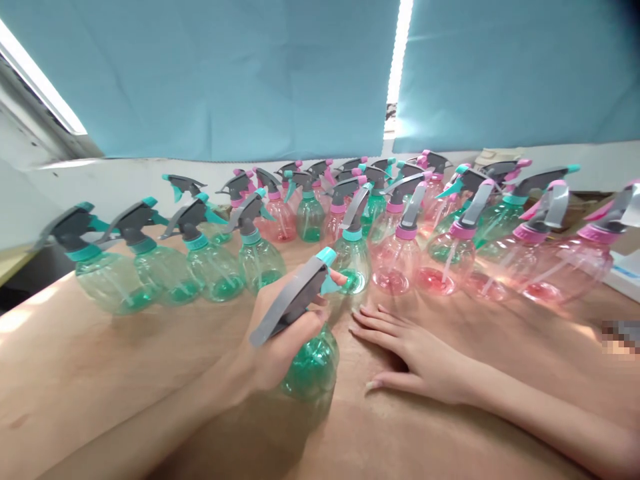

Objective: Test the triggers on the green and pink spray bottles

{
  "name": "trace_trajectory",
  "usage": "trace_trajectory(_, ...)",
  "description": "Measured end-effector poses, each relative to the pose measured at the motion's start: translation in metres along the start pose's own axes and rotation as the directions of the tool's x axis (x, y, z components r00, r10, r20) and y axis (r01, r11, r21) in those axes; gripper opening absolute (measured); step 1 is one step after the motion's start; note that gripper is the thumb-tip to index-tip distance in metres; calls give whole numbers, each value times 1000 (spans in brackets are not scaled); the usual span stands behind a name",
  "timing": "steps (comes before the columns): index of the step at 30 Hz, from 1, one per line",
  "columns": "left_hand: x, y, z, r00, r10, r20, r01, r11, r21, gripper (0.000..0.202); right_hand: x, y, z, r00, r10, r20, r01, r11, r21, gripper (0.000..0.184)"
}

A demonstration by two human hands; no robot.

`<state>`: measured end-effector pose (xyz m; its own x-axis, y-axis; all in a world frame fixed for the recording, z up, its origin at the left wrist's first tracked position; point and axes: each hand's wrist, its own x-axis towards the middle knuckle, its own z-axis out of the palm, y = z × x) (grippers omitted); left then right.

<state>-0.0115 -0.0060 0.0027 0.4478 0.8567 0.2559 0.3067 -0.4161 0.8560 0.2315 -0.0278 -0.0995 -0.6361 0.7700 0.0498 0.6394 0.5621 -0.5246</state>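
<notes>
My left hand (pixel 285 333) is wrapped round the neck of a green spray bottle (pixel 313 367), with its index finger reaching past the turquoise trigger. The bottle has a grey head with a turquoise nozzle, and its clear green body shows below my fingers. My right hand (pixel 410 350) lies palm down on the wooden table (pixel 150 393), fingers spread, holding nothing. Just beyond my hands stands another green spray bottle (pixel 354 263). A pink spray bottle (pixel 397 263) is close past my right fingertips.
Several green spray bottles (pixel 215 270) line up on the left and several pink ones (pixel 530 260) on the right, with more crowded behind. A blue curtain (pixel 250 80) hangs at the back. A white box (pixel 623 267) is at the right edge.
</notes>
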Motion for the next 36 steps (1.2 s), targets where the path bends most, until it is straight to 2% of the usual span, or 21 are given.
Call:
trace_trajectory(9,-2,7,-7,997,-41,65,40,999,21,26,1,-1,-2,1000,-9,2,9,1000,-2,78)
trace_trajectory(18,1,4,-2,1000,28,7,-28,999,-19,14,0,0,-1,1000,-6,1,6,1000,-2,77)
trace_trajectory(26,2,3,0,1000,-15,26,14,999,43,41,-1,1,0,999,-8,-36,9,1000,16,65)
trace_trajectory(36,2,5,2,999,8,32,-8,1000,-23,38,0,2,-3,999,2,-42,-4,1000,-27,57)
